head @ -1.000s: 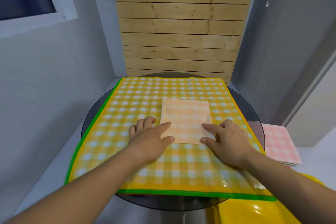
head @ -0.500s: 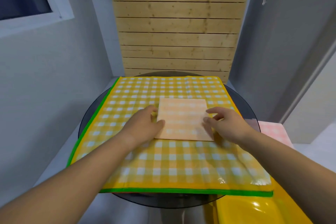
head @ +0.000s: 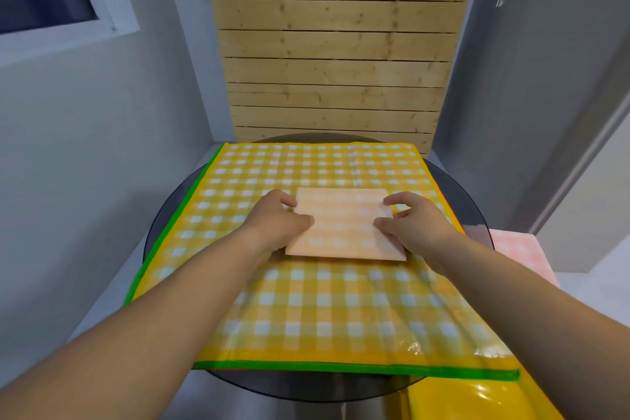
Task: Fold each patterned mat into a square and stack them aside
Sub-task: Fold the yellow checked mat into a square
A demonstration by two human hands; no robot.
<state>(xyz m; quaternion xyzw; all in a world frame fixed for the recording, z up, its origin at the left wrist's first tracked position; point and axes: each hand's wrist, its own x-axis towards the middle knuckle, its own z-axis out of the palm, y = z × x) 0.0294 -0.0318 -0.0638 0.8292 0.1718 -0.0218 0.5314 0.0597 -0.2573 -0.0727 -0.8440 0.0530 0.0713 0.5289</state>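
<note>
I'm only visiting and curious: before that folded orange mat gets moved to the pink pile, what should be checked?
1. Layers of the pale orange checked folded mat lined up: ok.
2. Grip of the left hand on its left edge: ok.
3. Grip of the right hand on its right edge: ok.
4. Visible top of the pink checked stack free: ok.
5. Mat lifted off the yellow checked tablecloth: cannot tell.

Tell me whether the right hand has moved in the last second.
Yes. Judged against the yellow checked cloth, the right hand has slid away from the person, toward the cloth's far edge, and now grips the folded orange mat's right side.
</note>
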